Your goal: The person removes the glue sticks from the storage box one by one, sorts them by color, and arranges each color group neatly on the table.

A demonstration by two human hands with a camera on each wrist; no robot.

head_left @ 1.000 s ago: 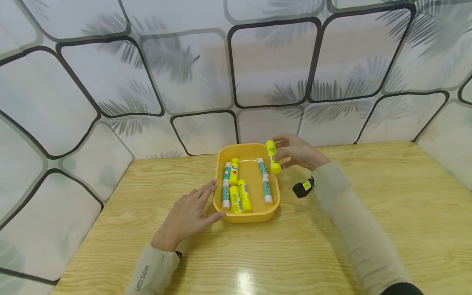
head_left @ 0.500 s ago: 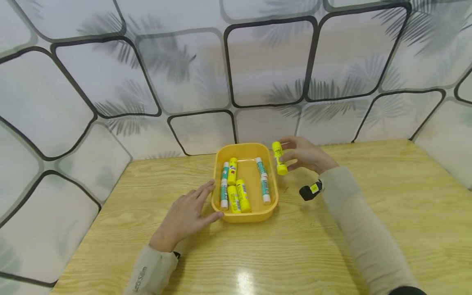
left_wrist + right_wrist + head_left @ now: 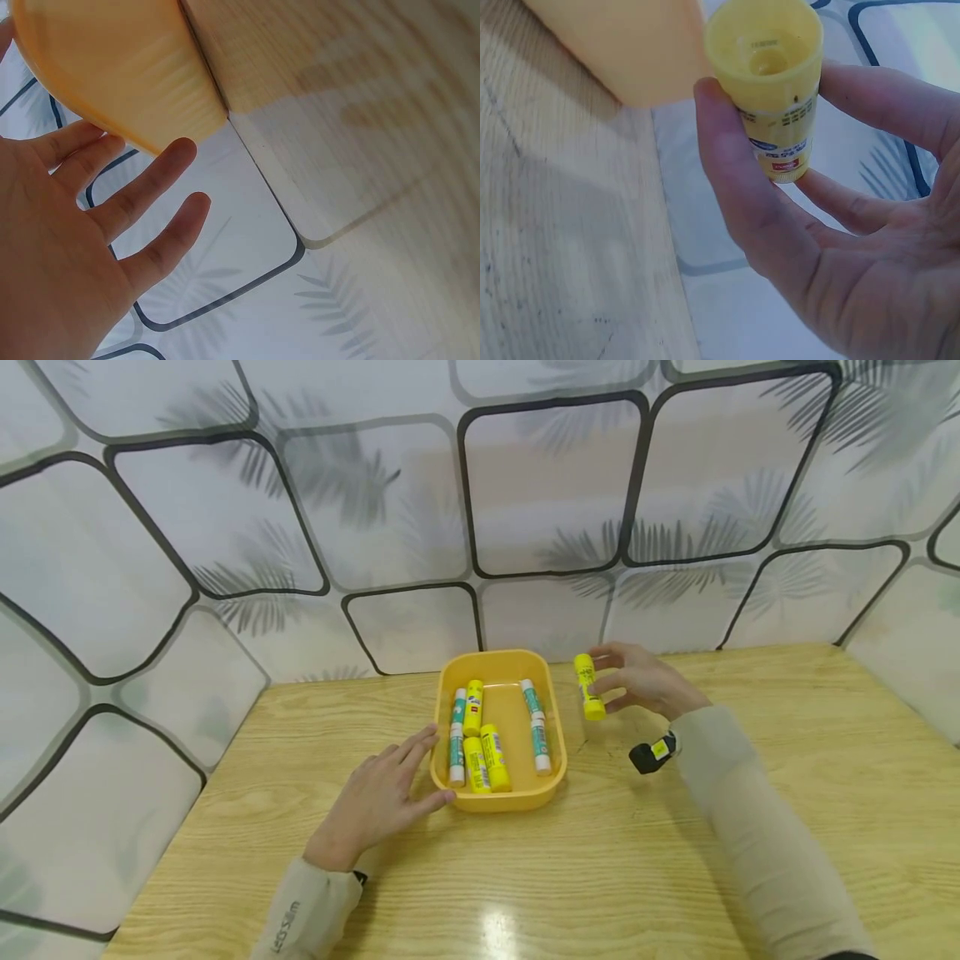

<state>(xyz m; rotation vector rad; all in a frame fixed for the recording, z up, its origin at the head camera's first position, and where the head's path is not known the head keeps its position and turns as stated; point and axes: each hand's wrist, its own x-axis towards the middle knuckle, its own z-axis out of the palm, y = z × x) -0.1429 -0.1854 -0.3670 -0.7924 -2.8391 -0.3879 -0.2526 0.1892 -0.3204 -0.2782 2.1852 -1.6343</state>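
Observation:
My right hand (image 3: 645, 681) pinches a yellow glue stick (image 3: 588, 687) between thumb and fingers, just right of a yellow-orange plastic basket (image 3: 498, 805). In the right wrist view the hollow base of this glue stick (image 3: 772, 97) faces the camera. My left hand (image 3: 378, 806) touches the basket's left rim with its fingers spread; the left wrist view shows these fingers (image 3: 154, 180) straight against the basket wall (image 3: 120, 67). Inside the basket, several yellow glue sticks (image 3: 495, 758) lie beside teal-and-white sticks (image 3: 457, 752) on the left. More teal-and-white sticks (image 3: 540, 745) line the right side.
The basket stands on a wood-grain table (image 3: 480, 877) near its back edge. A patterned wall covering (image 3: 555, 493) with dark outlines and leaf prints rises behind the table and at both sides. A black wrist camera (image 3: 651, 756) hangs below my right wrist.
My right hand has carried the yellow glue stick rightward, from over the basket's right rim to beside the basket. The left hand keeps its place at the rim.

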